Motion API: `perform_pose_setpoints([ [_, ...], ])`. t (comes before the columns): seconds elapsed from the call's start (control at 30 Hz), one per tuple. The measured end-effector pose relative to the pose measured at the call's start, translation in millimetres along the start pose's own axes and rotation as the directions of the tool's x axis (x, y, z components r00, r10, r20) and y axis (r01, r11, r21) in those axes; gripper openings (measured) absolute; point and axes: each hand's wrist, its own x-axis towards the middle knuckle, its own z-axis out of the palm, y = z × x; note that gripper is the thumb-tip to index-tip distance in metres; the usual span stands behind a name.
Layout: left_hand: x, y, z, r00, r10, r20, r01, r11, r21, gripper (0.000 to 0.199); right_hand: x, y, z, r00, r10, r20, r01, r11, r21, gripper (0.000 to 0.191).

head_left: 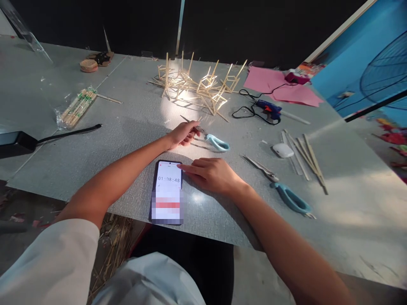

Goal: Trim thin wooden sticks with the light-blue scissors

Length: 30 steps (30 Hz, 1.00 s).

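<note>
My left hand is closed around a pair of scissors near the pivot. Their light blue handles stick out to the right and a pointed tip shows at the upper left. Below it, a phone lies face up on the table with timer digits on its screen. My right hand rests beside the phone's right edge, holding nothing, its index finger stretched to the upper corner of the screen. A second pair of blue-handled scissors lies to the right of that hand.
Small stick frames stand at the back. A glue gun with a looped cord, pink paper, loose sticks and a white oval object are on the right. Bundled chopsticks lie left, near a black device.
</note>
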Motion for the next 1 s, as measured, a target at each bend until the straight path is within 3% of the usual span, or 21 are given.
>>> perform_pose_setpoints([
  [0.3, -5.5, 5.4, 6.9, 0.999, -0.01, -0.045, 0.01, 1.0, 0.013, 0.034, 0.1, 0.7, 1.0, 1.0, 0.0, 0.006, 0.0, 1.0, 0.002, 0.037],
  [1.0, -4.2, 4.0, 6.0, 0.999, -0.002, -0.037, 0.002, 1.0, 0.024, 0.034, 1.1, -1.2, -0.9, 1.0, -0.012, -0.001, 0.012, 1.0, 0.004, 0.038],
])
